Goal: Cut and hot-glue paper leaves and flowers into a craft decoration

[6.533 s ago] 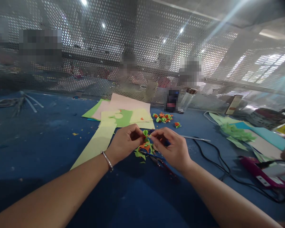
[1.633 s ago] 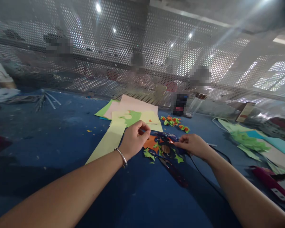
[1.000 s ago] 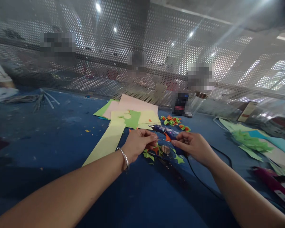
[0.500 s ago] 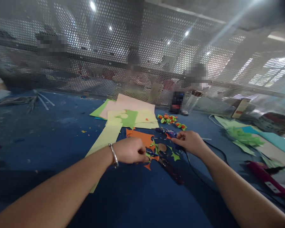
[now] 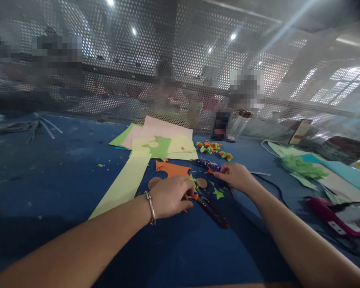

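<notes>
My left hand [image 5: 174,195] is low over the paper scraps, thumb and fingers apart, with nothing visible in its grip. Beneath and beyond it lie a cut orange sheet [image 5: 174,169] and small orange and green offcuts. A tool with dark red handles [image 5: 214,214], scissors or pliers, rests just right of the fingers. Round brown discs sit on either side, one [image 5: 202,183] to the right and one [image 5: 154,183] by the wrist. My right hand [image 5: 235,177] is closed around a blue glue gun [image 5: 208,164] whose nozzle points left; the palm hides its handle.
Pastel paper sheets [image 5: 168,127] and a long yellow strip [image 5: 123,184] lie behind and left. Small green-orange pieces [image 5: 208,147] are clustered near a clear bottle [image 5: 240,124]. A magenta power strip [image 5: 333,218] with cables is at right. Behind stands a perforated metal screen [image 5: 123,88].
My left hand has gone from a pinch to parted fingers and turned palm-down over the scraps. My right hand keeps its place on the glue gun. The view has shifted slightly.
</notes>
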### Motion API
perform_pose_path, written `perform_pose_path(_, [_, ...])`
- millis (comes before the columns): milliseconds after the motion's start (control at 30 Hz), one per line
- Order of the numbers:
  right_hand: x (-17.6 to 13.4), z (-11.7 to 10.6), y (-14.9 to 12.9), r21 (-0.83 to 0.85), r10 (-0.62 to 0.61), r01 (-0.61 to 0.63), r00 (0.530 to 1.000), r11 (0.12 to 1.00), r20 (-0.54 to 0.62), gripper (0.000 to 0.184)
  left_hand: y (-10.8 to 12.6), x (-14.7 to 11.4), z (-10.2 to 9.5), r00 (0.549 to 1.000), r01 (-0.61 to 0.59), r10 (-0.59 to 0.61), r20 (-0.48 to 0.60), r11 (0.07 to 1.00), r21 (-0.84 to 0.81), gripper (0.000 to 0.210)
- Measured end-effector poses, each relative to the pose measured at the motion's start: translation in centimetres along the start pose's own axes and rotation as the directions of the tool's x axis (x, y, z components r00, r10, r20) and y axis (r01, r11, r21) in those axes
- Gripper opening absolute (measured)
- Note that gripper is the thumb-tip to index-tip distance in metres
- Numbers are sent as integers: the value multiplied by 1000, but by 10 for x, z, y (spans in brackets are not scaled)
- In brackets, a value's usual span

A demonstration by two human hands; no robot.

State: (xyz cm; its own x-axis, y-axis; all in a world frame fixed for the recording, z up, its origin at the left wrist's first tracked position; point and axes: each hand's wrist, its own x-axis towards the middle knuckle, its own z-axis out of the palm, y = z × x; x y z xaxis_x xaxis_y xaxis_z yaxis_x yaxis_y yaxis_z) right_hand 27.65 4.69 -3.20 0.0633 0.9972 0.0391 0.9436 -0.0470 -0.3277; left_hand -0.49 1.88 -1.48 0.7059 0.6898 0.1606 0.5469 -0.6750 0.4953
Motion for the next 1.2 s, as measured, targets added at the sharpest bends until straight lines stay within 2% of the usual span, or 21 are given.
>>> perform_pose_path(67, [0,0,0,-9,-5,5,1000,1000,8,33,0,-2,-4,995,25,-20,97,998,-55,2])
perform_pose_path(100, [-1,-1,0,-15,-6,6,1000,1000,7,33,-1,-2,-7,989,34,-20,144,995,-97,6])
perform_pose_path(200, [-4,-4,-3,-55,2,-4,1000,998,-24,33,-8,-1,-17,980,46,-7,198,980,-192,10])
perform_pose_path(267, [-10,-7,-10,-115,15,-24,997,993,-76,31,-15,2,-23,992,42,-20,124,983,-180,9])
perform_pose_path(333, [-16,-11,-19,-166,6,-28,992,986,-129,28,-23,6,-28,997,73,-74,-5,990,-124,12])
perform_pose_path(433, [-26,-12,-31,-123,-116,98,982,988,-146,24,-39,11,-34,954,182,-195,-229,980,-79,18])
perform_pose_path(533, [-30,-6,-39,-17,-258,258,963,966,-73,20,-56,14,-36,925,176,-138,-355,981,77,25])
perform_pose_path(633, [-32,2,-43,-2,-335,335,942,942,4,17,-73,15,-29,948,130,-60,-313,970,206,34])
perform_pose_path(800, [-34,6,-49,-52,-375,380,923,924,80,17,-88,17,-16,966,175,-117,-231,953,248,39])
perform_pose_path(933, [-36,4,-51,-60,-388,394,917,917,92,14,-87,20,-18,966,215,-166,-200,943,253,37])
perform_pose_path(1133, [-37,4,-50,-51,-394,400,914,915,102,13,-77,23,-25,978,184,-153,-139,950,254,19])
perform_pose_path(1200, [-37,4,-50,-52,-396,403,912,914,106,13,-75,23,-26,980,182,-154,-127,949,257,24])
